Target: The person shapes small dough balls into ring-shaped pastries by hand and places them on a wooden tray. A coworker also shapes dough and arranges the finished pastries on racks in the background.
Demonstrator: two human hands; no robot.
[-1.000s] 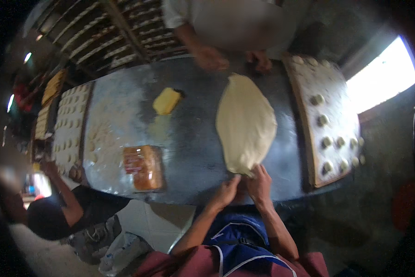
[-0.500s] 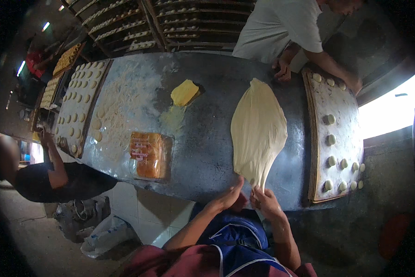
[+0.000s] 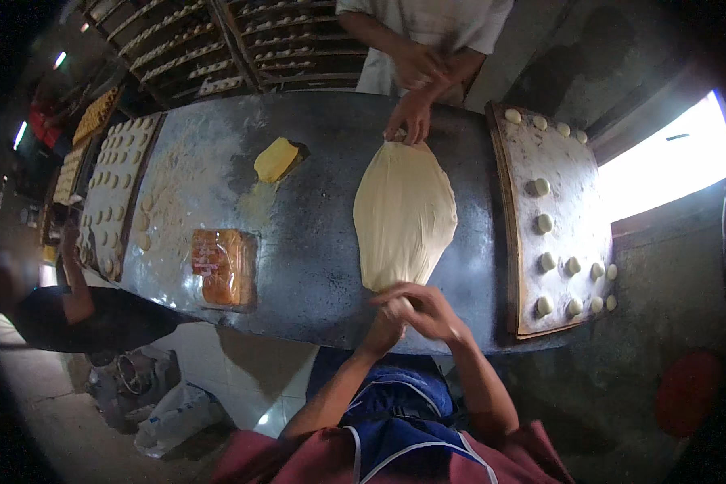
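A large sheet of stretched pale dough (image 3: 403,218) lies on the dark metal table, its narrow end toward me. Just off that near end, a small lump of dough (image 3: 398,306) shows between my hands. My left hand (image 3: 385,332) is curled around the lump from below. From the right, my right hand (image 3: 429,310) crosses over it with bent fingers, partly smeared by motion. At the far end of the sheet, another person's hand (image 3: 411,119) touches the dough, while that person's other hand is at the wrist.
To the left lie a wrapped pack of bread rolls (image 3: 221,266) and a yellow block of fat (image 3: 276,160). Trays of dough balls stand at the right (image 3: 556,218) and far left (image 3: 104,198). Racks (image 3: 234,48) fill the back. Another person (image 3: 88,319) stands at the left.
My hands have come together, the right now crossing over the left with a small lump between. The person opposite has moved left and taken hold of the far dough end. My view has shifted right.
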